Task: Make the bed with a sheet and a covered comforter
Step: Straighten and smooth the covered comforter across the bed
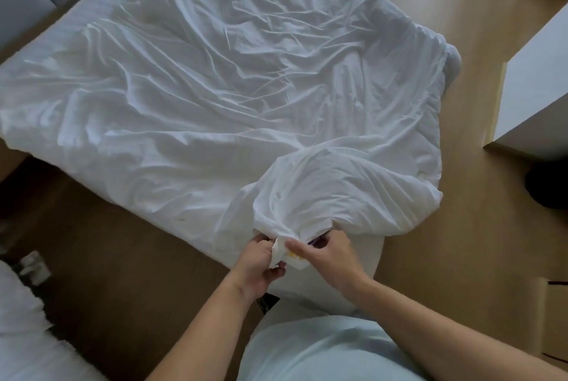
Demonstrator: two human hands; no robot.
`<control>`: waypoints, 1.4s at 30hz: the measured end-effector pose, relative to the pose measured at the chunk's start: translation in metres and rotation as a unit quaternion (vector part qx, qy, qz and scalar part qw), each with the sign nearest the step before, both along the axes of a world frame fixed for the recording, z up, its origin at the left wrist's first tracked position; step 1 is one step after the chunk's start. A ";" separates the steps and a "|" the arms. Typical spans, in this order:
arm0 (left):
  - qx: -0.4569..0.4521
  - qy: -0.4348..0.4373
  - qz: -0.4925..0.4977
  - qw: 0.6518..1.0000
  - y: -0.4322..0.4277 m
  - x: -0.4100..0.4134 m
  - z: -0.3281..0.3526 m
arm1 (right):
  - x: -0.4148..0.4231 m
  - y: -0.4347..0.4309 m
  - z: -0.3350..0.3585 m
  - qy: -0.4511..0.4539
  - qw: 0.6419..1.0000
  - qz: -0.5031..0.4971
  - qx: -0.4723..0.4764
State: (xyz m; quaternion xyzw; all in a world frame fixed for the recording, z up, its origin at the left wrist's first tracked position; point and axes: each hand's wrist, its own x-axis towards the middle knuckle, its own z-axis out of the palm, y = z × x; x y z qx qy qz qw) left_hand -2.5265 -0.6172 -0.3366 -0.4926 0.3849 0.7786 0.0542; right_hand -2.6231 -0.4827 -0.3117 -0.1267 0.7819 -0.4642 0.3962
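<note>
Comforter [215,89]: white and heavily creased, spread over most of the bed [359,273] from lower centre of the frame to the top.

Nearest, at lower centre, both hands work on its near corner [307,205], which is gathered into a bunch.
- Left hand [259,261]: grip closed, fingers curled round the bunched cloth.
- Right hand [330,253]: grip closed, thumb and fingers pinching the same bunch, just beside the left hand.
- A small yellow mark shows in the cloth between them. What it is cannot be told.

Assessment: the step in hand appears to be seating or fastening this corner of the cover, and it is not complete.

Farther off, the comforter lies askew. Its right edge hangs past the bed over the floor [430,242] at centre right.

At upper left a striped strip [76,24] lies uncovered. It is probably the sheet, so that stage appears done.

Outstanding, by my judgement:
- finish the corner
- square the comforter on the bed
- smooth out the creases
</note>
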 end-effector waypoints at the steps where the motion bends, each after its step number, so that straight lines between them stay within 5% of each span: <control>1: -0.003 0.005 0.013 1.000 0.011 0.006 0.001 | 0.006 0.012 -0.003 -0.011 1.000 0.006 -0.026; 8: -0.101 -0.009 0.029 0.994 0.084 0.035 0.005 | 0.021 0.093 -0.019 -0.001 0.982 0.188 -0.019; 11: -0.137 -0.024 0.027 0.990 0.099 0.049 0.012 | 0.022 0.108 0.009 0.113 0.949 0.291 0.044; 14: -0.165 -0.018 0.004 0.986 0.106 0.061 0.019 | 0.014 0.085 0.039 0.154 0.974 0.163 0.008; 17: -0.210 -0.020 -0.047 0.976 0.110 0.062 0.020 | -0.007 0.037 0.028 -0.055 0.997 -0.041 0.031; 19: -0.229 -0.020 -0.069 0.971 0.114 0.061 0.019 | -0.016 0.016 0.004 -0.250 0.959 -0.131 0.025; 22: -0.236 -0.033 -0.088 0.967 0.110 0.065 0.014 | -0.030 0.008 -0.067 -0.332 0.919 -0.209 -0.031; 25: -0.238 -0.034 -0.091 0.966 0.095 0.071 0.013 | -0.010 0.034 -0.020 -0.445 0.847 -0.269 -0.111; 28: -0.222 -0.021 -0.089 0.971 0.074 0.071 0.017 | 0.004 0.087 0.002 -0.413 0.867 -0.256 -0.110; 33: -0.163 0.001 -0.123 0.979 0.072 0.066 0.027 | 0.009 0.157 -0.032 -0.397 0.776 -0.453 -0.189; 35: -0.135 0.003 -0.077 0.988 0.076 0.063 0.027 | 0.024 0.156 -0.039 -0.414 0.753 -0.456 -0.232; 39: -0.059 0.022 0.018 0.998 0.076 0.061 0.034 | 0.071 0.131 -0.049 -0.485 0.765 -0.390 -0.164; 42: -0.021 0.043 0.035 0.998 0.079 0.064 0.038 | 0.091 0.096 -0.048 -0.581 0.679 -0.408 -0.187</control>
